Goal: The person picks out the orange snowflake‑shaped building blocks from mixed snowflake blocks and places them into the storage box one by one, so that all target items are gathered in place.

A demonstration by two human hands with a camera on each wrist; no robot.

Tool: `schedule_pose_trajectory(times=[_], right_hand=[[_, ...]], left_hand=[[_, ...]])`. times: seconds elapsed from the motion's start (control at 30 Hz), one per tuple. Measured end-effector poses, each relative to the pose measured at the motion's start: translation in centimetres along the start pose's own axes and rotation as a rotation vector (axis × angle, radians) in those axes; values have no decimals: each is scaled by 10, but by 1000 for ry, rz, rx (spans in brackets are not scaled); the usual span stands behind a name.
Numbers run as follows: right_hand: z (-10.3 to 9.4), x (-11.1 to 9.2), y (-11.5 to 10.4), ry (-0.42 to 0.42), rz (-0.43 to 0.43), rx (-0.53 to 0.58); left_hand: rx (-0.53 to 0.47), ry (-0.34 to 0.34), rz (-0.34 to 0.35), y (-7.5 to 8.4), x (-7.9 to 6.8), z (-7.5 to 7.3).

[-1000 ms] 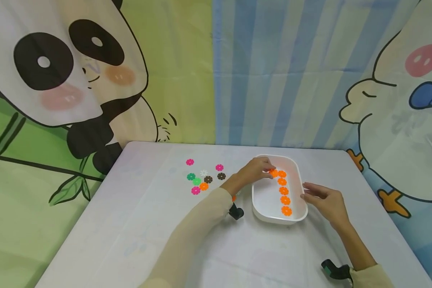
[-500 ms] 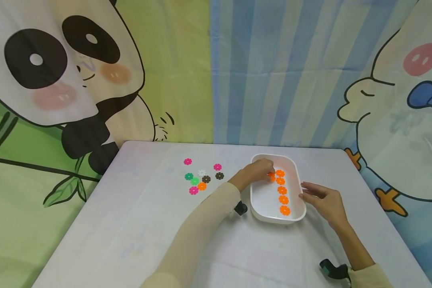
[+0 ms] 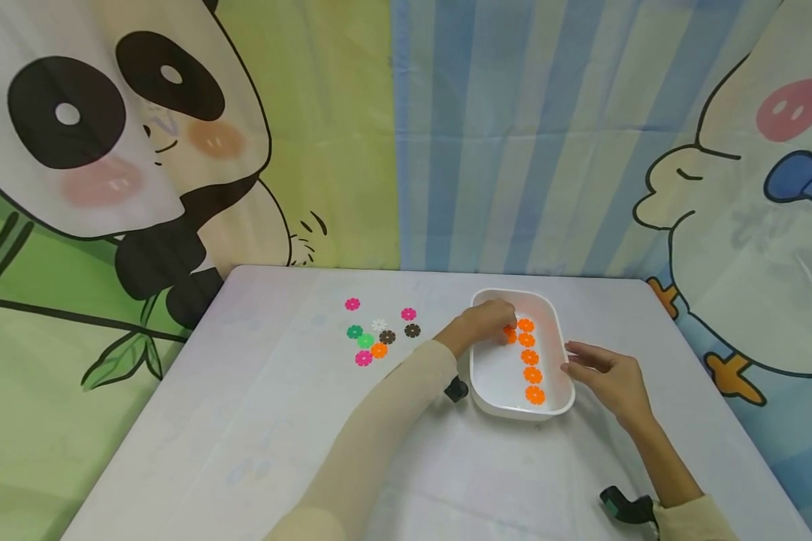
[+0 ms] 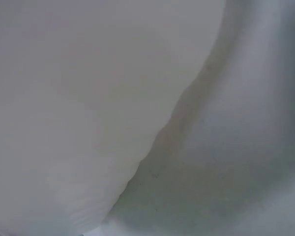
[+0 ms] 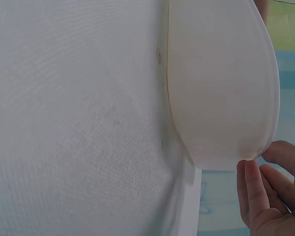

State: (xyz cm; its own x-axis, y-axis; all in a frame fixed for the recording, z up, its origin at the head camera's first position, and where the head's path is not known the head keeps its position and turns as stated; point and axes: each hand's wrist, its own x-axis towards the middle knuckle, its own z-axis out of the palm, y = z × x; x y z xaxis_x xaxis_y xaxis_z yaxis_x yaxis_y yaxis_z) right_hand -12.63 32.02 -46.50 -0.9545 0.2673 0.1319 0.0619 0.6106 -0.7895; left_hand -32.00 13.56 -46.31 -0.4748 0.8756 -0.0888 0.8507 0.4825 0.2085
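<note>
Touching orange disc (image 3: 510, 336), left hand (image 3: 489, 320), right hand (image 3: 612, 378) against tray (image 3: 497, 385)

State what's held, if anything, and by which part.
Left hand: unclear, fingertips mostly hidden at an orange flower. Right hand: fingertips touch the tray rim; hold unclear.

An upright white tray (image 3: 497, 376) is holding five orange flower-shaped discs (image 3: 530, 358) in a column, a sixth disc (image 3: 511, 337) showing alongside.
</note>
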Motion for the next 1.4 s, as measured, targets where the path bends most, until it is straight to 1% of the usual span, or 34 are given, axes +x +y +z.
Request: schedule_pose_trajectory(times=[0.33, 0.43, 0.5, 0.57, 0.7, 0.8, 0.9, 1.1, 1.17, 1.23, 1.4], right_hand=[[0, 1, 2, 5, -13, 2], [0, 1, 2, 4, -19, 8], [1, 1, 2, 2, -22, 9], [1, 1, 2, 1, -22, 6], [1, 0, 1, -3, -16, -1], [1, 0, 1, -3, -15, -11], [0, 0, 1, 0, -18, -20], [1, 0, 1, -7, -36, -16], [1, -1, 1, -7, -38, -18], [1, -1, 1, -7, -37, -25], [1, -1, 1, -7, -25, -46]], left_hand=[[-17, -13, -38, 2, 2, 1], [2, -3, -3, 0, 1, 0], [9, 25, 32, -2, 1, -1], [-22, 70, 56, -5, 0, -1], [-176, 181, 71, -12, -8, -4], [-277, 253, 86, -20, -21, -8], [-336, 321, 93, -30, -39, -11], [-425, 467, 105, -51, -87, -12], [-461, 487, 102, -55, -102, -12], [-504, 490, 91, -56, -117, -12], [-534, 440, 52, -53, -146, -7]])
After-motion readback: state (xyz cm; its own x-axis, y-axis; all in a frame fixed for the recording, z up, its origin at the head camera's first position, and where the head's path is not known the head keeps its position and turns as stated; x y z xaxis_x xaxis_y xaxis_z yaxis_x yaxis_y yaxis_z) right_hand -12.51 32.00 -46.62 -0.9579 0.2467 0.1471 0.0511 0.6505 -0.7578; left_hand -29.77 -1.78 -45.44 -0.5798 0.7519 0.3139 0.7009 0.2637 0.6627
